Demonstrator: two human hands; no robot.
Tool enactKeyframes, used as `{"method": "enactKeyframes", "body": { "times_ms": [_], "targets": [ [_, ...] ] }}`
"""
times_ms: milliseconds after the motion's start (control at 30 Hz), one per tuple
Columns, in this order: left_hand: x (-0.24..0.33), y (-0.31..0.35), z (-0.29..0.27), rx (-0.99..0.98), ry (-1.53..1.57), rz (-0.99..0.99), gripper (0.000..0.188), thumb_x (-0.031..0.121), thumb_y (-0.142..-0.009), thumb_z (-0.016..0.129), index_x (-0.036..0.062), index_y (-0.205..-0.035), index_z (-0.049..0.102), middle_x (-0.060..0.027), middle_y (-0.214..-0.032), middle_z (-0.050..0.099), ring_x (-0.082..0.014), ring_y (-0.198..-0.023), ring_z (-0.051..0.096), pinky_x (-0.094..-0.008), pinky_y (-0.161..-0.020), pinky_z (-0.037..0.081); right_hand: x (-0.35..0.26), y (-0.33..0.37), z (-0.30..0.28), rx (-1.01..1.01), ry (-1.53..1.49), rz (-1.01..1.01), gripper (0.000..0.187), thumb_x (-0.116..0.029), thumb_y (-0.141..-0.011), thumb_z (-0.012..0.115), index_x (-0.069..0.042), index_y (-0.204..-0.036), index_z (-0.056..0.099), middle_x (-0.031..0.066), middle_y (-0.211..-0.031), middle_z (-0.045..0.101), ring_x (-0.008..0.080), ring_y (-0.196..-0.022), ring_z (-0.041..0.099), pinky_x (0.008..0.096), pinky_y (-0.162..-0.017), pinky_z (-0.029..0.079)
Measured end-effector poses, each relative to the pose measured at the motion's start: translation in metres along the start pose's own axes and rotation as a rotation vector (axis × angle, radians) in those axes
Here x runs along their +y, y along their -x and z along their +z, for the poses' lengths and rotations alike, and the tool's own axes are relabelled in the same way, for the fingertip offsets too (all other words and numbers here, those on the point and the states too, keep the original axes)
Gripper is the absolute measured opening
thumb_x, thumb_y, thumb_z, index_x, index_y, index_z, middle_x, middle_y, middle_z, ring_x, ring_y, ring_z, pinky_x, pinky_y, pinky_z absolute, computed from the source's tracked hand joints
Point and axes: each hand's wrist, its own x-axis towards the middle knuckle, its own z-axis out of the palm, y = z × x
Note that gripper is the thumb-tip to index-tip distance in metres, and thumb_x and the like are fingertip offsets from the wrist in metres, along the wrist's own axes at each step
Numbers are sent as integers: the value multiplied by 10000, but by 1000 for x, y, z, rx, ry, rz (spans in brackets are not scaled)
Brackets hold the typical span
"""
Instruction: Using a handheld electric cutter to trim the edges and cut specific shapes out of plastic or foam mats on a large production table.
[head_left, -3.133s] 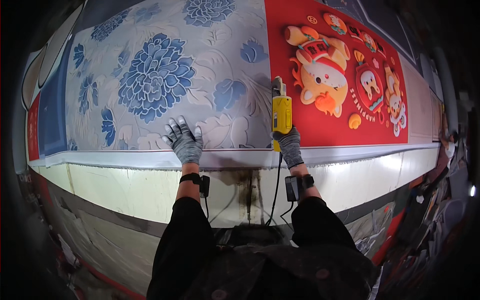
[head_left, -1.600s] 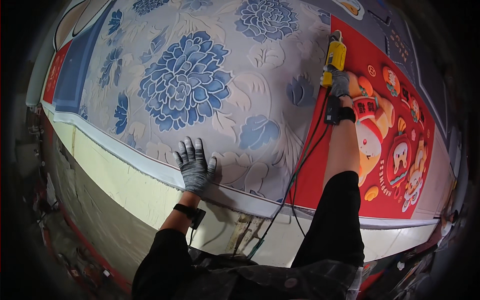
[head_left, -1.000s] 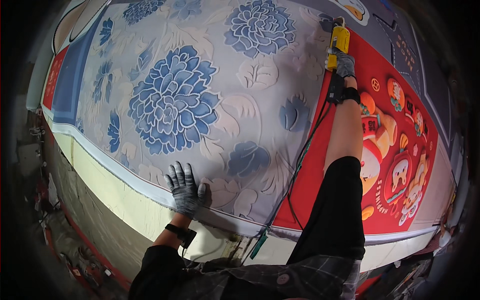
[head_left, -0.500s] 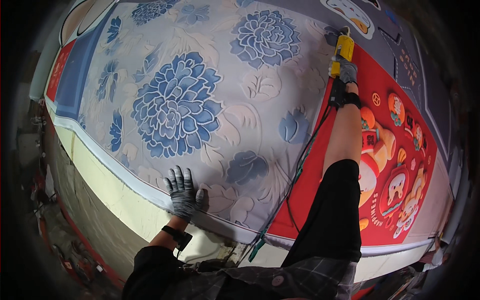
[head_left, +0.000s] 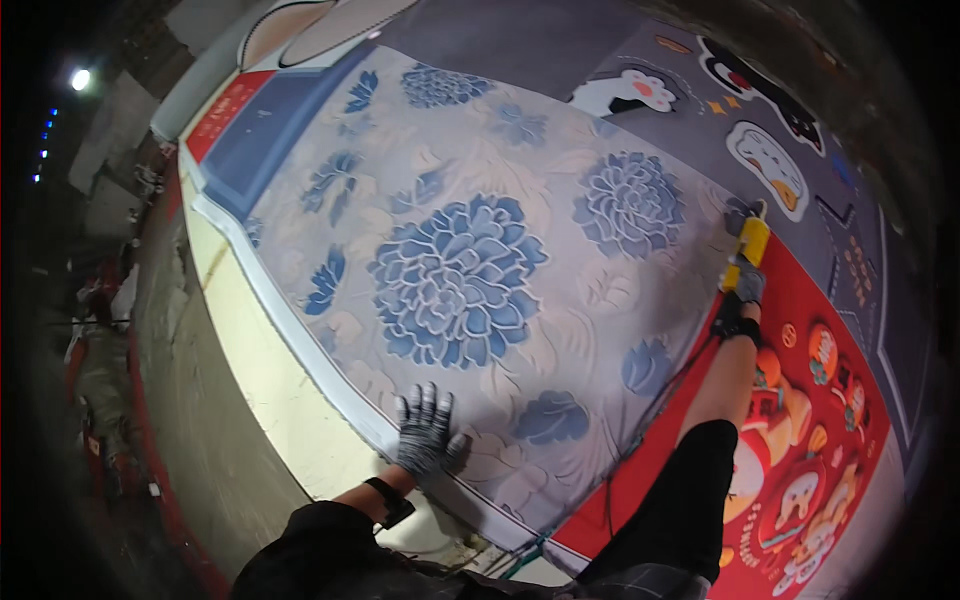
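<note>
A wide printed sheet (head_left: 455,280), pale grey with raised-looking blue flowers, lies spread over the table. My left hand (head_left: 427,440), in a grey striped glove, rests flat on its near edge with fingers spread. At the far right, my gloved right hand (head_left: 748,285) is wrapped round a yellow corded power tool (head_left: 754,242). The tool's metal tip is at the far right corner of the flowered print, where it meets the red print (head_left: 785,285). A dark cord (head_left: 665,390) trails back along the seam between the two prints. Exactly what the tip touches is too small to tell.
A grey print with cartoon animals (head_left: 690,130) borders the far side. A blue panel (head_left: 275,130) and a small red panel (head_left: 228,112) lie at the left. The table's pale edge (head_left: 265,370) curves along the near left, above a concrete floor (head_left: 215,420).
The view has turned, so the prints and both hands sit lower and farther right in the picture. Both hands keep about the same places on the sheet, the right still gripping the tool.
</note>
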Motion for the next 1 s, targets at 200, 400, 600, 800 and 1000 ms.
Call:
{"method": "enactKeyframes", "body": {
  "times_ms": [200,400,600,800,1000],
  "targets": [
    [3,5,0,38,-23,-4,756,511,-820,411,16,-1373,268,-309,-1399,211,-497,-1311,131,-628,-1030,20,3,-18,-8,-26,-30,22,262,-122,-677,707,-18,-859,549,87,-584,541,249,-414,536,371,-371,447],
    [1,1,-1,73,30,38,749,522,-832,386,18,-1374,268,-305,-1401,213,-496,-1311,135,-631,-1028,26,7,9,-24,-131,-114,99,177,-149,-742,659,-55,-835,541,39,-565,497,191,-411,487,329,-377,409],
    [-1,3,0,105,66,55,732,515,-832,418,54,-1381,276,-263,-1421,216,-469,-1324,134,-632,-1028,26,57,182,-77,-185,-103,-69,166,-204,-800,601,-87,-898,534,25,-665,551,179,-517,549,312,-466,467],
    [-7,18,-3,234,93,-4,702,509,-824,429,61,-1354,325,-242,-1394,285,-446,-1307,199,-624,-1038,37,55,499,-50,-75,-212,118,324,-133,-777,618,-31,-1048,472,115,-773,601,222,-599,610,334,-509,532],
    [-15,12,24,383,148,24,675,496,-833,423,63,-1345,347,-224,-1405,276,-422,-1323,176,-607,-1056,22,26,700,-87,-110,-12,-52,469,-223,-674,696,-18,-1037,481,106,-762,582,196,-557,589,308,-456,521]
  ]
}}
